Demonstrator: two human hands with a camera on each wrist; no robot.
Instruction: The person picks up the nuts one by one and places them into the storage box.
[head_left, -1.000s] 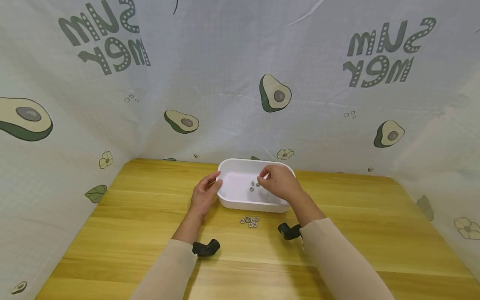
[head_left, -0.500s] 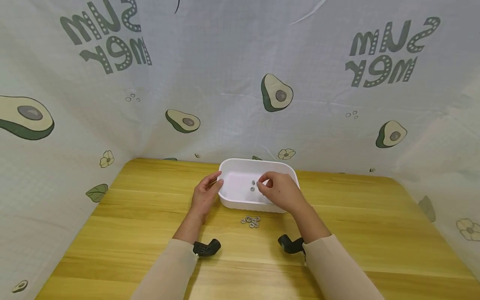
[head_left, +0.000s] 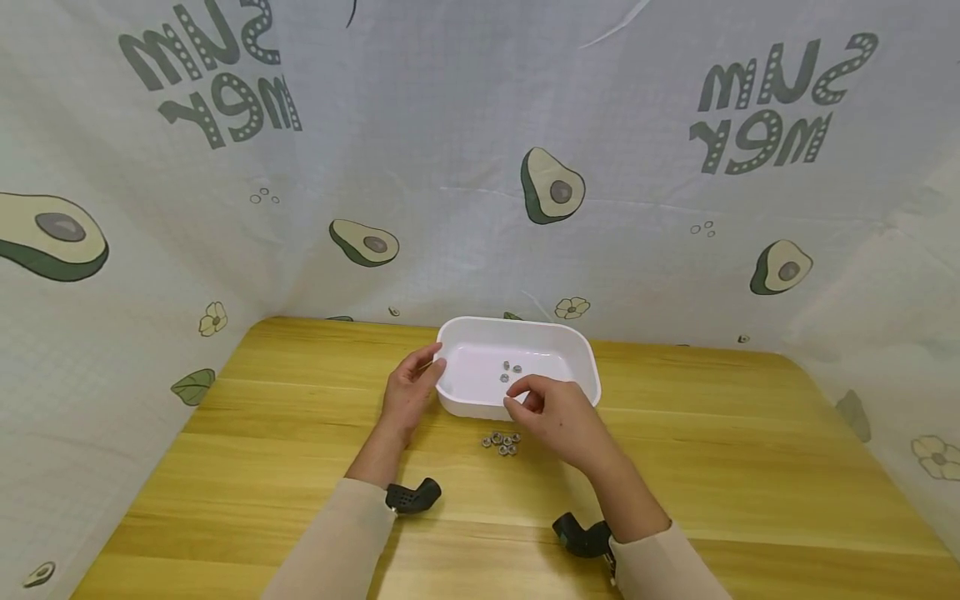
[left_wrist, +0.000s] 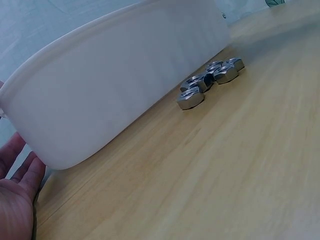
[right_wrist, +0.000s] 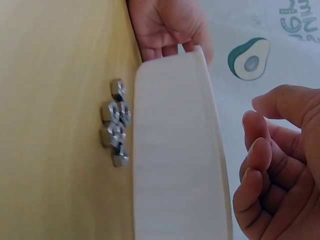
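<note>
A white oblong tray point(head_left: 472, 410) stands on the table, with 3 small metal nuts point(head_left: 517, 369) inside it. Holding the tray's left end is my left hand point(head_left: 406, 398), its thumb at the rim and fingers along the outer wall point(left_wrist: 110, 85). Over the front rim hovers my right hand point(head_left: 562, 421), fingers loosely curled. A small gap shows between its thumb and index fingertip in the right wrist view, with nothing held there. Several hex nuts point(left_wrist: 190, 99) lie clustered on the wood just in front of the tray, left of and below the right fingertips.
The wooden table point(head_left: 300, 467) has its far edge against a pale curtain point(head_left: 450, 167) printed with avocados and lettering. Black wrist-worn pieces point(head_left: 414, 497) jut inward from both forearms, low over the table.
My right hand has drawn back from the middle of the tray toward its front rim, leaving a nut beside two others in the tray. My left hand stays at the tray's left end.
</note>
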